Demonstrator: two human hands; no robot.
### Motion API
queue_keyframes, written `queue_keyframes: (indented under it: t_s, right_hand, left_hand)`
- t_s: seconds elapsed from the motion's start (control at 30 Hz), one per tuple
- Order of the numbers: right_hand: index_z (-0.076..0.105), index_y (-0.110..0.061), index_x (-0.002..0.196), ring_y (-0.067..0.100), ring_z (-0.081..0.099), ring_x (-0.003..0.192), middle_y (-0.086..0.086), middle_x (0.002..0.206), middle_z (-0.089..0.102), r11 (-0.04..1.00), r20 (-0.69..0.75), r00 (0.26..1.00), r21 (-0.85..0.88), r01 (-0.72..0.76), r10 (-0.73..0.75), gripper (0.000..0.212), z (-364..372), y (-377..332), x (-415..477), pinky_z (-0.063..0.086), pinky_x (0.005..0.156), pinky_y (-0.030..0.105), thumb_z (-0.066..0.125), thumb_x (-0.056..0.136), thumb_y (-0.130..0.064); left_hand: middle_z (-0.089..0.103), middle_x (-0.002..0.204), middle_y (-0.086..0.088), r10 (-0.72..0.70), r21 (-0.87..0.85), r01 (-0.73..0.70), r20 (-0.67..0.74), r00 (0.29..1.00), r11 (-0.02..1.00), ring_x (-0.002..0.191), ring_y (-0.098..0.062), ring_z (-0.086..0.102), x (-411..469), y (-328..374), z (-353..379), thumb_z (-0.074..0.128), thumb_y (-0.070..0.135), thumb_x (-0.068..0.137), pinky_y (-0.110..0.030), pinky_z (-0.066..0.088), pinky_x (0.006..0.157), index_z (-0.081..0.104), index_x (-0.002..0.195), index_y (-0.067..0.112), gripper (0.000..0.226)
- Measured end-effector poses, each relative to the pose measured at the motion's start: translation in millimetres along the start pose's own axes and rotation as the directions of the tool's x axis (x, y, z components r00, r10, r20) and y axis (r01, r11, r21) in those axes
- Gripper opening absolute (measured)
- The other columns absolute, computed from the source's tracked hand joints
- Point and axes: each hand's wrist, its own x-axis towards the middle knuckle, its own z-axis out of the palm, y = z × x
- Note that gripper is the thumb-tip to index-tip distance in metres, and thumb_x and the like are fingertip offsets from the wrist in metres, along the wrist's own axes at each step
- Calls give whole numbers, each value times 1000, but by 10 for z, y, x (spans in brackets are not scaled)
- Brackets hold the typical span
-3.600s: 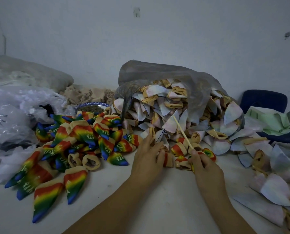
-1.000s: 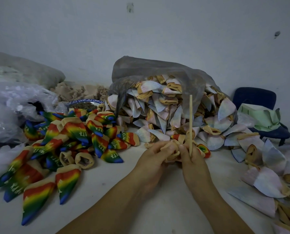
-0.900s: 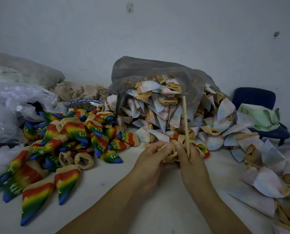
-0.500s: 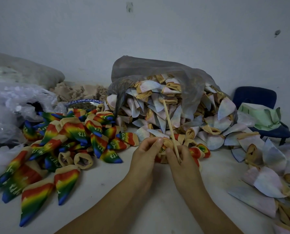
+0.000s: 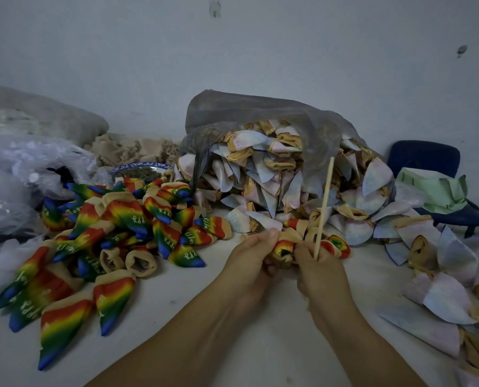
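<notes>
Left hand: your left hand [image 5: 249, 255] pinches the tan cuff of the half-turned cone [image 5: 284, 247] between thumb and fingertips, so the opening is held firm while the other hand works.
Right hand: your right hand [image 5: 319, 269] grips the stick [image 5: 324, 205] low down, and its fingertips also press on the cone's other side. The two hands are close together on the same piece.
Cone: it sits bunched between your hands, just above the table [image 5: 232, 344], in front of you. A strip of rainbow shows through the tan lining, so I judge it partway turned right side out.
Stick: it stands almost upright, its free end leaning slightly right. Your fingers hide its lower end, so I cannot tell whether it is inside the cone. Held this way, it looks ready to push out the tip.
Rainbow pile: the finished cones [image 5: 126, 219] lie to your left, apart from the unturned ones, so the two lots do not mix.
Pale pile: the inside-out pieces [image 5: 274, 185] spill from the grey bag [image 5: 246, 115] straight ahead and to your right, near enough for the next pick.
</notes>
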Motion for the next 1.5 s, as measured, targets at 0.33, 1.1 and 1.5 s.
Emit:
queue_keyframes:
  t_s: [0.33,1.1,1.5]
  right_hand:
    - [58,-9,83,4,22,33,-1,63,53,861,155,984,484,-155,89,27,-298,-70,158,18,29,17,44,99,-25]
    - [61,-39,92,-9,61,69,-22,76,67,977,101,972,-20,213,-210,4,-12,-55,-79,44,55,5,58,91,-37]
    - [63,-17,77,3,26,33,-6,45,36,899,249,968,428,-98,-13,23,-45,-103,-31,24,32,16,50,96,-14]
  left_hand:
    - [73,89,-15,-6,-299,-81,-279,960,951,71,-19,73,83,195,-262,54,22,100,-30,62,65,60,124,3,32]
    - [75,104,-10,169,103,-166,-20,985,981,101,-21,71,4,-19,-135,68,34,79,-26,54,82,78,94,19,23]
    - [74,88,-11,118,-101,-117,4,993,988,76,-18,70,42,51,-84,65,31,82,-22,54,62,74,87,10,23]
